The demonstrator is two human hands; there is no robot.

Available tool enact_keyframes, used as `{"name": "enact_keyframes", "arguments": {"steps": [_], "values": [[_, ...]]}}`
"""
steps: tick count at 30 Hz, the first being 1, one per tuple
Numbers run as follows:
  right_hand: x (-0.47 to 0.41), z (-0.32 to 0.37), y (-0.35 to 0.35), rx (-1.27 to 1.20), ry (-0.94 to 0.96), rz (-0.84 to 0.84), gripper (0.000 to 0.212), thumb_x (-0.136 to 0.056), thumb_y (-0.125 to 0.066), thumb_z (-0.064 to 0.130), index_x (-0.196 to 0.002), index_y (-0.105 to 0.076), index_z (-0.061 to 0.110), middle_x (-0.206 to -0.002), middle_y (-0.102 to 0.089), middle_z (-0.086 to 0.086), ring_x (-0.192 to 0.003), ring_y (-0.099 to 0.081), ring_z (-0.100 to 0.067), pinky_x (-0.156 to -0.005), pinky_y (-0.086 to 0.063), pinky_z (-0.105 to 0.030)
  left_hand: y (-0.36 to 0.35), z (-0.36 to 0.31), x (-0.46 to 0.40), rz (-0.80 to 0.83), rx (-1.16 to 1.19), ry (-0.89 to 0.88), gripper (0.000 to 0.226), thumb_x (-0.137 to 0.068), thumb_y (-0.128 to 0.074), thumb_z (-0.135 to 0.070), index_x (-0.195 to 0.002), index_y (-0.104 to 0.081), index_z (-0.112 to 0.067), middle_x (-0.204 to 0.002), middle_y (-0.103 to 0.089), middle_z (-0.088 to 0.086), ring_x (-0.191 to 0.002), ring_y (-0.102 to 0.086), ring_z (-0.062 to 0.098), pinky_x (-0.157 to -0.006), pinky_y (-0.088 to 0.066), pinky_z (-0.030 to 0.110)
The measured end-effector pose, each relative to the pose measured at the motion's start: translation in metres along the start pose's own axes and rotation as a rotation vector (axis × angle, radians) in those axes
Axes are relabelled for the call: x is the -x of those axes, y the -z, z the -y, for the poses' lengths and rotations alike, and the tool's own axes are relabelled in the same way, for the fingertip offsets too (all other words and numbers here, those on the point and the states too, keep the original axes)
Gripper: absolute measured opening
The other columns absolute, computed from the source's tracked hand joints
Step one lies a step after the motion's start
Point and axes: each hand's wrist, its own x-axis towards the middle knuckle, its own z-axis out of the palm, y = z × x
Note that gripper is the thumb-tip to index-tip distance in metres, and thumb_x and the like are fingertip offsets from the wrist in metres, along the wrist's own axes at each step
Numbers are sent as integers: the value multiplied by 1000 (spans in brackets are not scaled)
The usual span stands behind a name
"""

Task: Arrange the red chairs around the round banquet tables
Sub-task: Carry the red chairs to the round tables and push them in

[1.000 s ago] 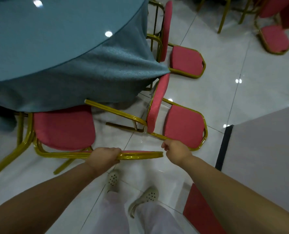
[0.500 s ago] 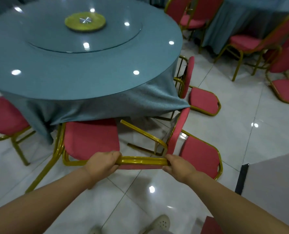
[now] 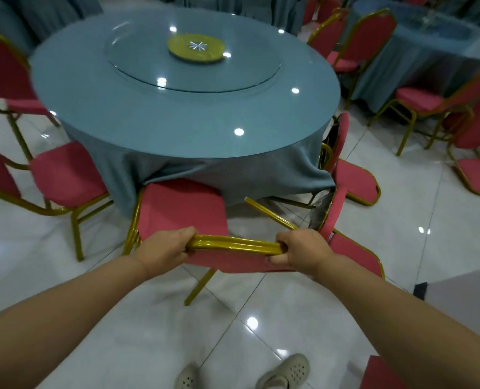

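On the glossy white tile floor point(image 3: 331, 313) in the head view we see a round table point(image 3: 182, 108) with a teal cloth hanging to the floor, a glass turntable point(image 3: 149, 63) on top and a yellow disc point(image 3: 196, 47) at its centre. Two red chairs stand at left, one close point(image 3: 62, 178) and one behind it point(image 3: 3, 71). At right two tipped chairs lie on their sides against the cloth, the near one point(image 3: 342, 234) just beside our right hand, its gold leg point(image 3: 269, 216) sticking out toward the held chair, the far one point(image 3: 348, 175) behind it. A second table point(image 3: 418, 51) with more chairs point(image 3: 418, 99) sits far right. Beige clogs point(image 3: 286, 372) at bottom. The red chair we hold point(image 3: 182, 209) faces the table, seat touching the cloth edge. Left hand point(image 3: 163, 249) wraps the gold top rail at its left end, right hand point(image 3: 303, 252) wraps the right end, thumb under, both curled tight.
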Motion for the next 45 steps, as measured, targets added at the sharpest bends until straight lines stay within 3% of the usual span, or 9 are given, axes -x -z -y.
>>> {"name": "enact_keyframes", "arguments": {"steps": [4,8,11,15,23,29,38,42,45], "values": [[-6,51,13,50,38,-100,41,-80,-57,64,-71,-52,24,-62,-47,8,-60,-47,-11,-52,-37,-26,12,32,27,-68,88,95,23,-89,-62,-19,-86,-39,-21,-83,-53,-4,-74,-52,16,-63,-38,26],[-15,102,17,0,53,-145,45,-78,-59,66,-71,-50,22,-64,-48,7,-59,-45,-9,-50,-31,-25,20,59,43,-132,199,245,19,-85,-65,-12,-87,-50,-22,-89,-63,2,-85,-61,19,-72,-48,29],[-34,135,10,-21,98,-168,45,-77,-61,65,-76,-55,20,-67,-51,5,-66,-51,-15,-50,-33,-28,32,66,46,-148,123,283,19,-82,-65,-15,-88,-55,-29,-86,-63,-5,-83,-60,16,-72,-50,32],[-59,163,-3,-36,187,-84,30,-82,-61,50,-81,-55,21,-77,-58,1,-73,-55,-19,-61,-44,-33,40,68,51,42,-125,175,16,-88,-57,-22,-104,-56,-25,-98,-60,-6,-92,-59,15,-75,-47,29],[-74,145,-15,-21,245,-144,41,-77,-56,65,-79,-49,25,-80,-48,6,-75,-47,-13,-64,-41,-27,48,82,47,163,-154,136,19,-91,-56,-30,-109,-53,-25,-102,-62,-2,-94,-59,16,-77,-45,29],[-80,155,-19,-45,212,-80,48,-78,-52,69,-80,-59,22,-76,-58,2,-71,-55,-14,-64,-48,-33,49,90,53,167,-145,140,21,-91,-57,-31,-111,-55,-24,-102,-63,-4,-95,-58,13,-72,-38,21],[-89,168,-18,-39,167,-48,54,-75,-50,73,-77,-60,20,-73,-59,2,-69,-56,-15,-64,-51,-37,49,105,58,139,-100,186,25,-90,-59,-33,-114,-57,-26,-99,-64,-6,-88,-57,11,-79,-49,27],[-85,167,-15,-114,131,18,53,-76,-50,72,-81,-59,21,-79,-58,2,-72,-54,-14,-65,-48,-35,55,99,57,174,-22,196,27,-90,-54,-50,-107,-57,-30,-85,-59,-12,-77,-55,5,-69,-48,24],[-75,159,-17,-381,70,4,41,-88,-44,62,-82,-60,25,-79,-58,4,-77,-56,-15,-72,-50,-40,61,86,49,131,41,184,32,-94,-40,-55,-107,-58,-33,-89,-62,-13,-80,-56,4,-65,-46,22]]}}
